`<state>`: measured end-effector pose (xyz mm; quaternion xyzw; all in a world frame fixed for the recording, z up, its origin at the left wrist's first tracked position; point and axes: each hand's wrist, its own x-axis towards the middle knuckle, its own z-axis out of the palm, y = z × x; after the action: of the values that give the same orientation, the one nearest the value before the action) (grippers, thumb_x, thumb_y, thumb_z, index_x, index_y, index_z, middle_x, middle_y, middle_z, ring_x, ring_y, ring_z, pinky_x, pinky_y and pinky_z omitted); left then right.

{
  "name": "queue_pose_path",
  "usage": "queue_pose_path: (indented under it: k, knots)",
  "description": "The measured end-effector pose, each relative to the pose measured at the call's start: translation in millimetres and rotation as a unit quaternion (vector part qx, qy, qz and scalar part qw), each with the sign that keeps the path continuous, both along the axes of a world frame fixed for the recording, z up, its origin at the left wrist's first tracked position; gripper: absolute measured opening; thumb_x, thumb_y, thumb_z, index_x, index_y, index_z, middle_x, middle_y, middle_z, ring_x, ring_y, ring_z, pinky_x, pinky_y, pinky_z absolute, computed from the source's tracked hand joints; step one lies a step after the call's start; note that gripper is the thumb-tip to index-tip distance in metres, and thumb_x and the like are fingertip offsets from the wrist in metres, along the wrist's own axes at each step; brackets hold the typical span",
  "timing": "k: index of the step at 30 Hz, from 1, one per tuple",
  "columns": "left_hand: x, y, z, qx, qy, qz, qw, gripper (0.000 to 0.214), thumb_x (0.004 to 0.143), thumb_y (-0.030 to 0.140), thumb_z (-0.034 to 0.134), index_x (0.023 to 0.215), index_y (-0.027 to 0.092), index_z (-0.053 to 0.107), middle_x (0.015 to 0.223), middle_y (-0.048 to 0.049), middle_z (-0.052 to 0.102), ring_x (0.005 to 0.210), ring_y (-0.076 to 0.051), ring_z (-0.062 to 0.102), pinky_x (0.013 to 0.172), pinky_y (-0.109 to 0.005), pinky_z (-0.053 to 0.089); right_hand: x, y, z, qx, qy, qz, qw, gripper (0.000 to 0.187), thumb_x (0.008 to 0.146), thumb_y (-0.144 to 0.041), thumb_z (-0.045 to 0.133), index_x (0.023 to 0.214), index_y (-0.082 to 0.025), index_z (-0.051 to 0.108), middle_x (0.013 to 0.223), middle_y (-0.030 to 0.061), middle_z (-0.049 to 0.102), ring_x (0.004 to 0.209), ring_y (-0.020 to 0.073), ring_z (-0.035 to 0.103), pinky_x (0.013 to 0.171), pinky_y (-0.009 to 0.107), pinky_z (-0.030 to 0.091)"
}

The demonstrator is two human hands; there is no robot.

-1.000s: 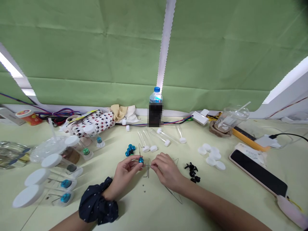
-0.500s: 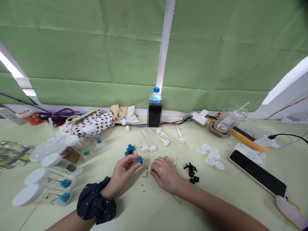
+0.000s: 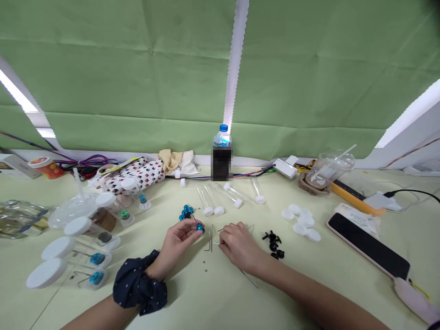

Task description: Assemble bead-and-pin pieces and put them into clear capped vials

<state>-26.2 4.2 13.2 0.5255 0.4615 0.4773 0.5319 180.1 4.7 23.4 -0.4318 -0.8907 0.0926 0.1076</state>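
Note:
My left hand (image 3: 178, 245), with a dark scrunchie (image 3: 139, 289) on its wrist, pinches a shiny blue bead (image 3: 200, 227) that has a thin wire sticking up from it. My right hand (image 3: 237, 245) is closed just to the right, its fingertips on thin bent wires (image 3: 210, 240) lying on the table; what it grips is too small to name. A cluster of blue beads (image 3: 186, 212) lies just beyond my left hand. Small black caps (image 3: 274, 243) lie right of my right hand.
Clear tubes with white caps (image 3: 220, 201) lie beyond the hands, and loose white caps (image 3: 301, 222) to the right. Capped tubes holding beads (image 3: 79, 256) lie at left. A water bottle (image 3: 222, 153), a patterned pouch (image 3: 132, 174), a phone (image 3: 369, 245) and a plastic cup (image 3: 328, 169) stand around.
My left hand has tilted the blue bead, so its wire leans toward the bead cluster. My right hand has dropped slightly onto the wires. The view has shifted a little.

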Motion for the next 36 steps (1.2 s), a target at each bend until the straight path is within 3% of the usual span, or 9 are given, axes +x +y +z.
queue_pose_path:
  k: [7, 16, 23, 30, 36]
  knots:
    - [0.0, 0.5, -1.1, -0.040, -0.039, -0.031, 0.998, 0.037, 0.074, 0.028, 0.066, 0.109, 0.015, 0.062, 0.102, -0.0107, 0.069, 0.097, -0.023, 0.062, 0.093, -0.043, 0.044, 1.5, -0.3, 0.6, -0.016, 0.005, -0.006, 1.000, 0.012, 0.082, -0.013, 0.054, 0.070, -0.016, 0.053, 0.076, 0.0022, 0.058, 0.075, 0.0149, 0.053, 0.068, 0.029, 0.028]
    - [-1.0, 3.4, -7.3, -0.044, -0.084, -0.010, 0.995, 0.025, 0.071, 0.028, 0.069, 0.093, 0.015, 0.067, 0.100, -0.0094, 0.069, 0.093, -0.022, 0.063, 0.091, -0.039, 0.046, 3.3, 0.7, 5.1, -0.046, 0.024, -0.013, 0.999, 0.012, 0.082, -0.015, 0.056, 0.070, -0.016, 0.054, 0.075, 0.0010, 0.058, 0.076, 0.0139, 0.053, 0.068, 0.027, 0.028]
    - [-0.2, 2.7, -5.2, -0.045, -0.073, -0.022, 0.996, 0.023, 0.071, 0.026, 0.070, 0.092, 0.016, 0.067, 0.097, -0.0084, 0.068, 0.091, -0.021, 0.063, 0.089, -0.036, 0.047, 3.9, 3.2, 1.0, -0.064, 0.016, -0.011, 0.998, 0.012, 0.081, -0.018, 0.058, 0.070, -0.016, 0.055, 0.076, -0.0003, 0.058, 0.075, 0.0124, 0.053, 0.069, 0.026, 0.027]
    - [0.7, 2.2, -4.4, -0.030, -0.049, -0.029, 0.998, 0.023, 0.072, 0.026, 0.069, 0.093, 0.017, 0.067, 0.097, -0.0078, 0.068, 0.089, -0.019, 0.062, 0.085, -0.034, 0.048, 5.5, 4.5, 14.1, -0.069, 0.027, -0.027, 0.997, 0.011, 0.085, -0.015, 0.053, 0.075, -0.016, 0.058, 0.077, 0.0011, 0.059, 0.076, 0.0127, 0.053, 0.070, 0.026, 0.029]
    - [1.5, 3.1, -4.6, -0.021, -0.053, -0.028, 0.998, 0.023, 0.072, 0.025, 0.069, 0.093, 0.016, 0.067, 0.098, -0.0082, 0.068, 0.090, -0.020, 0.062, 0.085, -0.034, 0.048, 9.3, 11.4, 12.0, -0.058, 0.041, -0.042, 0.997, 0.013, 0.084, -0.010, 0.052, 0.075, -0.016, 0.058, 0.079, 0.0009, 0.060, 0.076, 0.0122, 0.053, 0.071, 0.026, 0.029]
